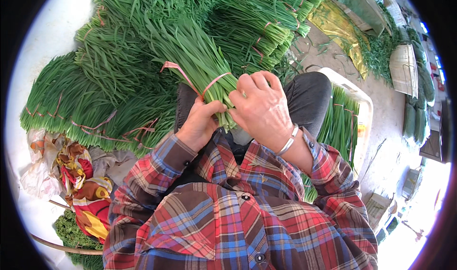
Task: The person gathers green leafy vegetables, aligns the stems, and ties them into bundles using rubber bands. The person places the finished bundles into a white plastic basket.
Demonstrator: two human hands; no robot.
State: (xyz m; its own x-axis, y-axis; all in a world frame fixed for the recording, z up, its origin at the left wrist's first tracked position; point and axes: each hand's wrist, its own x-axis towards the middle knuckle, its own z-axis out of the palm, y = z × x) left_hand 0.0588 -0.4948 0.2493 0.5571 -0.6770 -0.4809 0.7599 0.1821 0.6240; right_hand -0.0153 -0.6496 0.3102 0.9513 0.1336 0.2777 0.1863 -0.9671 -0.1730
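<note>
A bundle of green garlic chives (192,52) lies over my lap, its cut stem ends toward me and its leaves pointing away. A pink plastic tie (216,80) circles it near the stems, with a loose tail (175,66) trailing to the left. My left hand (201,122) pinches the bundle and tie at the left of the stem ends. On the other side, my right hand (262,104), with a silver bracelet (288,139) at the wrist, grips the stems with bent fingers. Its fingertips are partly hidden.
Tied chive bundles are heaped at the left (71,95) and far right (271,31). A white plastic crate (366,106) holding more chives stands by my right knee. Patterned cloth (80,177) lies at lower left. Beyond are a yellow sheet (339,31) and a white basket (403,68).
</note>
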